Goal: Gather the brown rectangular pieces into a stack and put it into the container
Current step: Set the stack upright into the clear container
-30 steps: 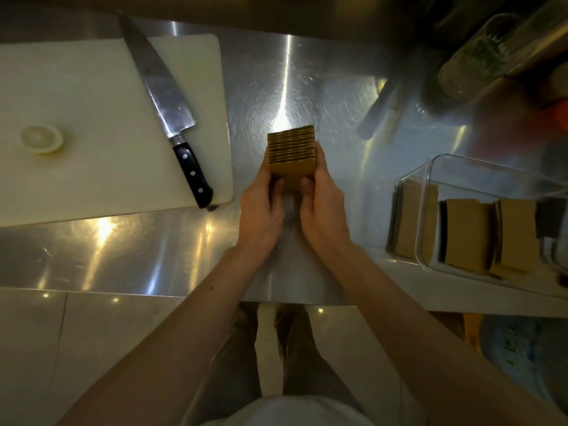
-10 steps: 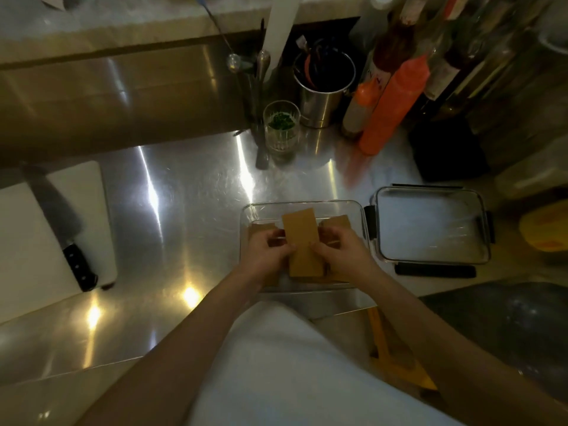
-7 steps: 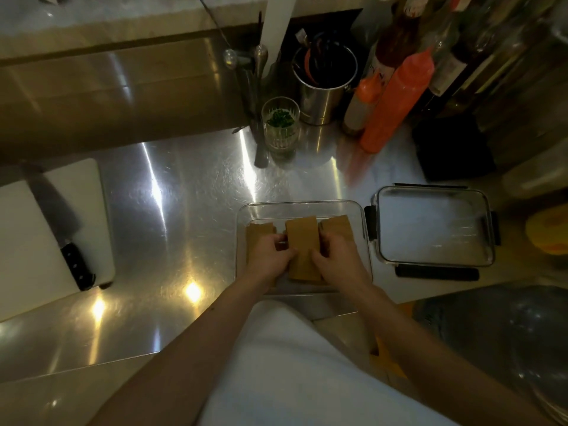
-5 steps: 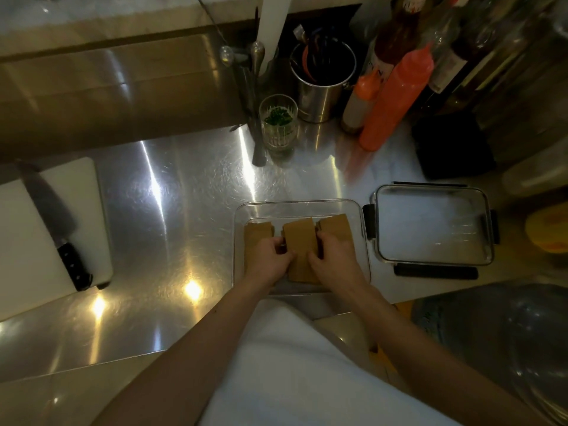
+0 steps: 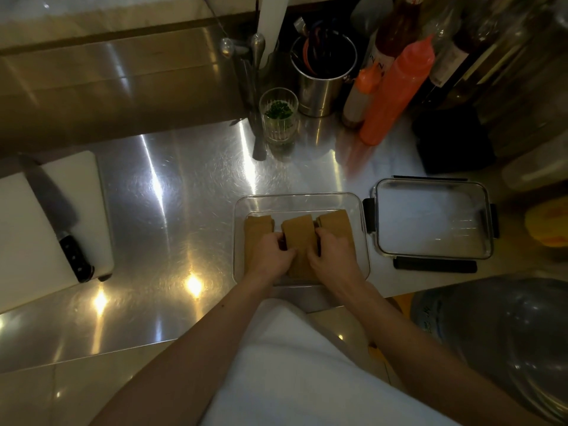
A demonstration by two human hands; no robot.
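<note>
A clear rectangular container sits near the front edge of the steel counter. Inside it lie three groups of brown rectangular pieces: a left stack, a middle stack and a right stack. My left hand grips the left side of the middle stack, and my right hand grips its right side. That stack sits low in the container between the other two. Its near end is hidden by my hands.
The container's lid lies to the right. A white cutting board with a knife is at the left. A glass of herbs, a steel utensil pot, orange squeeze bottles and other bottles stand at the back.
Three seconds ago I held the stack over the bare counter. Since then both hands have carried it over the container and lowered it between the two stacks inside.
</note>
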